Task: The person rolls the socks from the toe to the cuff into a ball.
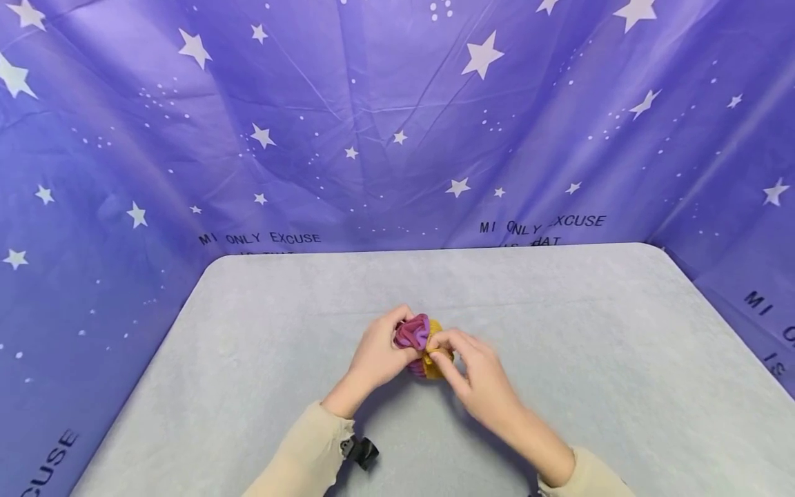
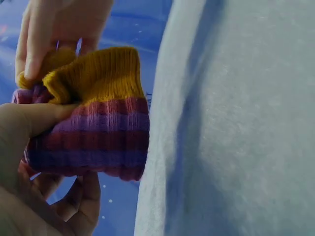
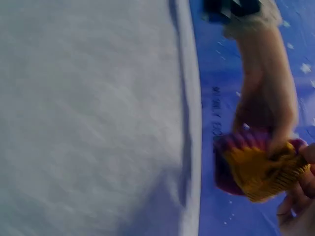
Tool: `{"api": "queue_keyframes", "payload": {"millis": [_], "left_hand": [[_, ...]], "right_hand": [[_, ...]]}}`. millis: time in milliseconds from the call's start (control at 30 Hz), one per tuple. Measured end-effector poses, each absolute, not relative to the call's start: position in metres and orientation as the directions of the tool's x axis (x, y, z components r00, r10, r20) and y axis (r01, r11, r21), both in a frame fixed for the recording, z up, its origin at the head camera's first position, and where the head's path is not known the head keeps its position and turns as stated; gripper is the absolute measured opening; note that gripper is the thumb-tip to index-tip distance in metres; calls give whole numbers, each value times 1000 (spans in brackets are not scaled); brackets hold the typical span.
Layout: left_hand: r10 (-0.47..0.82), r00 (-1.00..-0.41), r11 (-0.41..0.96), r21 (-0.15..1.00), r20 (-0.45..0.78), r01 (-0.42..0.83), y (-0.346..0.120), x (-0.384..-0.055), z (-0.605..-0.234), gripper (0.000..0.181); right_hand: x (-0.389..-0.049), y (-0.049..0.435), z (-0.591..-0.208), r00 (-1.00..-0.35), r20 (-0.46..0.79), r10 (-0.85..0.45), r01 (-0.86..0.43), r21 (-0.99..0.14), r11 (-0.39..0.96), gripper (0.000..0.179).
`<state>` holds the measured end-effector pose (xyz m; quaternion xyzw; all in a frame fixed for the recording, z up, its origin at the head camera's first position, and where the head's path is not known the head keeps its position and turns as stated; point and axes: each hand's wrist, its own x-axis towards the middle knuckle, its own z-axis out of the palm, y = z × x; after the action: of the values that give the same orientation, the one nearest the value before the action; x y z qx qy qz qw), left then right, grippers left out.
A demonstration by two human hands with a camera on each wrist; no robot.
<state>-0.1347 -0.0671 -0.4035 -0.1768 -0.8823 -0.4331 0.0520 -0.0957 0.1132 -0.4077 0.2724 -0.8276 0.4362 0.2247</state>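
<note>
A rolled-up knit sock [image 1: 413,333] with maroon and purple stripes and a mustard ribbed cuff is held just above the table. My left hand [image 1: 380,352] grips the striped side, and in the left wrist view its thumb lies over the roll [image 2: 98,137] with the fingers beneath. From the right, my right hand [image 1: 481,373] pinches the edge of the mustard cuff [image 2: 108,73] between thumb and fingers. The cuff wraps over part of the roll, its edge folded open near the right fingertips. In the right wrist view the sock [image 3: 256,169] is slightly blurred.
A grey cloth-covered table [image 1: 279,297] spreads around the hands. Behind it and at both sides hangs a purple-blue curtain [image 1: 373,90] with white stars and printed lettering. A black wrist camera [image 1: 361,452] is strapped at the left cuff.
</note>
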Motion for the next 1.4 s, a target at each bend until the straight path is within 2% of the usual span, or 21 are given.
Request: {"api": "queue_keyframes", "payload": {"millis": [100,300,500,733,833,900,1033,1167,1400], "left_hand": [[220,-949,497,811,225,308,-67,-137,-404,27],[187,-961,448,853,202,267,-62,-133,-400,34],[235,-957,374,892,172,252,-63,-130,-396,60],[398,-916,210,969,40,134,-71,-130,-389,71],[443,-895,129,986,39,107,-74,-130,-389,73],[437,-897,97,988,64,118,-73,-130,-390,67],[354,-927,100,980,126,172,-69,-129,-394,50],[238,-950,198,947,203,252,-63,-128,-397,42],[95,-931,383,851,352,360,-62,-134,-401,33]], "right_hand": [[-92,112,-410,-693,662,-285,-683,-475,555,21],[-96,112,-411,-663,713,-230,-664,-417,620,25],[-102,114,-407,-657,733,-178,-653,-435,620,23],[-106,120,-404,-684,723,-99,-621,-505,600,21],[-108,123,-402,-709,701,-71,-607,-556,568,18],[-108,123,-402,-720,692,-52,-602,-586,542,18],[-110,124,-403,-737,675,-21,-591,-630,504,17],[-110,123,-404,-737,676,-12,-596,-641,483,17],[-104,115,-403,-734,678,-46,-636,-661,399,17]]}}
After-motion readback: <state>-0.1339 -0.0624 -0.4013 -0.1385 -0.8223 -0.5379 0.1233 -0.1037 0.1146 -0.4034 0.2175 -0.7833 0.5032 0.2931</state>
